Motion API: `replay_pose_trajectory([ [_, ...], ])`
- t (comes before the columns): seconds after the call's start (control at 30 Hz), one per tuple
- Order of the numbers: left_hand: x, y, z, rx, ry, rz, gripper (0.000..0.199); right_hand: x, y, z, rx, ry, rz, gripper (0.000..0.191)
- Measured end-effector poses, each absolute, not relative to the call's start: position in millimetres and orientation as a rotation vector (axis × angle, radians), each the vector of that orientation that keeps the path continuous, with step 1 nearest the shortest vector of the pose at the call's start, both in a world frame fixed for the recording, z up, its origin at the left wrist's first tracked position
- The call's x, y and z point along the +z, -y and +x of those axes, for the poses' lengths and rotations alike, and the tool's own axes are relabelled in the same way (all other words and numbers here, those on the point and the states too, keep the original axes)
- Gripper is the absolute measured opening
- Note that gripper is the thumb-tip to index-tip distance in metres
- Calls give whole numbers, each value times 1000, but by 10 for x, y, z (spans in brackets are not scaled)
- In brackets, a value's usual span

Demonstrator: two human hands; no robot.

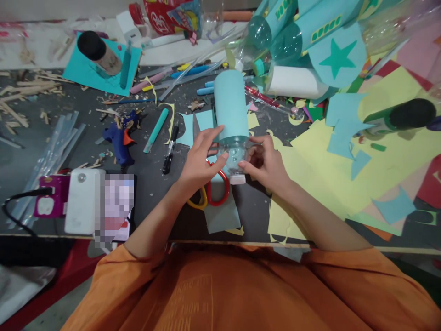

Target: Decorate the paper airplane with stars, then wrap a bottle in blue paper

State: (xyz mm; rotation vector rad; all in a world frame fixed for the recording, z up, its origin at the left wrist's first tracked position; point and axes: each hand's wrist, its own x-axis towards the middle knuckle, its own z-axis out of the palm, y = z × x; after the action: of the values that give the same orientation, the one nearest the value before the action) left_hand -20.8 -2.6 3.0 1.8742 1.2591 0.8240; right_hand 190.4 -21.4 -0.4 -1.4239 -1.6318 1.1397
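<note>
A clear plastic bottle [237,151] wrapped in light blue paper [231,101] lies in front of me, its white cap [237,179] pointing toward my body. Its bare shoulder is between my hands. On the left side, my left hand [204,158] grips it with the thumb near the shoulder and fingers at the paper's edge. My right hand [267,162] holds the other side, fingers curled and thumb against the clear plastic. Scissors with red and yellow handles [220,195] lie partly under the bottle and my left hand.
To the left are a blue glue gun [120,138], a black pen [170,151], glue sticks [58,151] and a white power bank [84,200]. Yellow paper [310,170] and blue scraps spread rightward. Paper-covered bottles [310,32] and a white roll [296,82] stand behind.
</note>
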Motion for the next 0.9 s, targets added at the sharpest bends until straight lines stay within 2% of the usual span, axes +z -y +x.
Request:
replay_pose_trajectory([
  [0.23,102,38,-174,754,-1291,1932,52,-36,221,1924,944,1614,-1468,52],
  [0.4,109,-66,-306,804,-1469,2096,20,7,260,1924,550,1792,-1327,33],
  [0.47,80,-92,-364,758,-1605,2147,16,27,289,1880,419,1952,-1131,35],
  [0.57,42,-81,-384,622,-1735,2190,29,16,334,1784,380,2087,-1076,52],
  [0.67,55,-36,-336,467,-1767,2241,43,-22,351,1737,478,2085,-1211,54],
  [0.77,100,-10,-291,348,-1788,2249,37,-40,324,1769,557,1993,-1260,52],
  [0.83,117,-15,-286,366,-1804,2231,29,-32,286,1813,552,1940,-1293,48],
  [0.9,118,-28,-295,423,-1810,2217,29,-15,238,1873,518,1910,-1324,44],
])
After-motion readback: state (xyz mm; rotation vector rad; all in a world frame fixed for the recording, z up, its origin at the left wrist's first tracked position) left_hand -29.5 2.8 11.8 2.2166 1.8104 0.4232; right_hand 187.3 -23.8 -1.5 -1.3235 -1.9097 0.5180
